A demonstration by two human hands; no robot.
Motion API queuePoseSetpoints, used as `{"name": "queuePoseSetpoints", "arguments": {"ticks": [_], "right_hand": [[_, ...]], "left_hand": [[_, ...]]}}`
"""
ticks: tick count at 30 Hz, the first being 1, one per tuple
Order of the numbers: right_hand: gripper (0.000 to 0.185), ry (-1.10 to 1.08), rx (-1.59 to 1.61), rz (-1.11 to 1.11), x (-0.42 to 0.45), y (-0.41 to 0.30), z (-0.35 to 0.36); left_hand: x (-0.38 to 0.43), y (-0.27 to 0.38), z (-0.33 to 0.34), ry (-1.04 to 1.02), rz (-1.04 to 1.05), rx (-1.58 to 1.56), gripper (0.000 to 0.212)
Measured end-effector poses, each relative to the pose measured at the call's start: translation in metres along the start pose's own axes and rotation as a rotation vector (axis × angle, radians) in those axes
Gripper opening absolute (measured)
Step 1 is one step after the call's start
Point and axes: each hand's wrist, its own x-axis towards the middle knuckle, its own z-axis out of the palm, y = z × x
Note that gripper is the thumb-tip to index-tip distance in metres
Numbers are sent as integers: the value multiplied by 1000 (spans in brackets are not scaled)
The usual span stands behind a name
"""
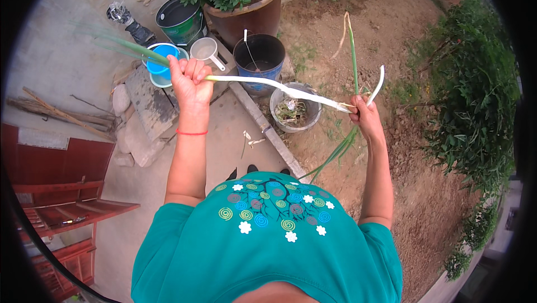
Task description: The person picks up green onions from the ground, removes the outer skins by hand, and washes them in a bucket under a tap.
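My left hand [191, 77] is closed around a long green onion [247, 79], where its green leaves meet the white stalk. The leaves stretch to the upper left, and the stalk runs across to my right hand [364, 112]. My right fingers pinch the root end, where a pale strip of skin shows. The same hand holds a second green onion [376, 85], its white end pointing up and its green leaves [340, 152] hanging down. A withered-tipped leaf [353, 53] rises above that hand. Between my hands, the first stalk passes over a grey bucket [276, 112] holding plant scraps.
A blue-black bucket [261, 57], a green bucket [178, 19], a white dipper [204, 49] and a large potted plant [247, 3] stand ahead. A concrete curb [268, 129] borders the soil. Peelings [254, 141] lie on the paving. Leafy plants [470, 105] grow at the right.
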Motion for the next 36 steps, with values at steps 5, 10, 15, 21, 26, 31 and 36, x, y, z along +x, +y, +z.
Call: {"name": "queuePoseSetpoints", "arguments": {"ticks": [5, 10, 15, 21, 26, 31, 36], "right_hand": [[19, 290, 151, -5, 19, 17, -15], [21, 455, -71, -72, 67, 45, -40], [22, 323, -1141, -138, 124, 23, 0], [32, 277, -621, -512, 62, -38, 100], [34, -19, -770, -859, 36, -30, 150], [18, -82, -570, -651, 32, -13, 155], [16, -156, -588, -501, 27, -9, 156]], "left_hand": [[4, 15, -9, 80, 86, -6, 44], [13, 61, -16, -50, 142, -54, 48], [9, 44, -1, -101, 118, -92, 48], [0, 31, 8, -80, 216, -2, 33], [-2, 18, 16, -130, 199, -4, 13], [-10, -6, 37, -247, 281, 160, 8], [-23, -56, 48, -320, 261, 526, 19]]}}
